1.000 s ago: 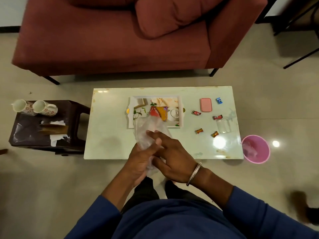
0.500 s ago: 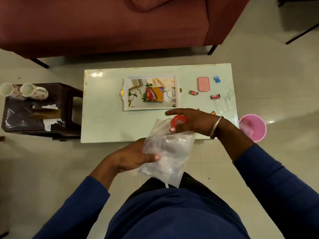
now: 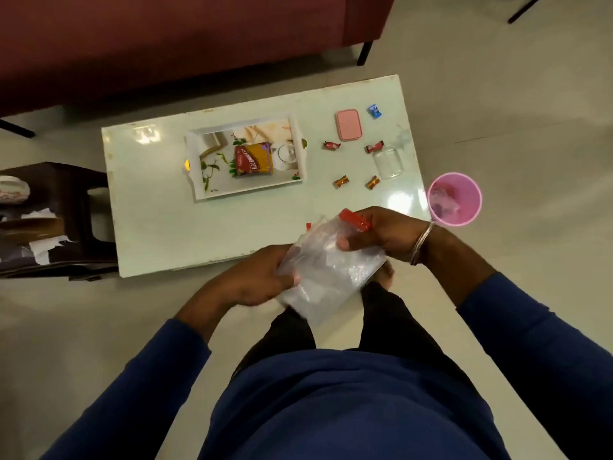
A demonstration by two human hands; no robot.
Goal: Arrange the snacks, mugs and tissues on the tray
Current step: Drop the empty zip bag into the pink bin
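Observation:
I hold a clear plastic zip bag [image 3: 326, 277] with a red top strip over the near edge of the pale table [image 3: 159, 224]. My left hand [image 3: 255, 278] grips its left side. My right hand [image 3: 381, 232] pinches the bag's mouth by the red strip. A white floral tray [image 3: 195, 190] on the table carries a red and yellow snack packet [image 3: 253, 160]. Several wrapped candies lie right of the tray, among them a red one [image 3: 331, 146] and a gold one [image 3: 341, 181]. A patterned mug [image 3: 13, 190] and torn tissue [image 3: 49, 249] sit on the dark stool.
A pink lid [image 3: 347, 129], a blue candy [image 3: 374, 111] and a clear container [image 3: 388, 162] lie on the table's right part. A pink bin [image 3: 454, 198] stands on the floor by the table's right end. A dark stool [image 3: 66, 200] is at left, a red sofa [image 3: 166, 38] behind.
The bag came away from the tray toward my body. My right hand moved from beside the left hand up to the bag's red-stripped mouth. The camera tilted downward.

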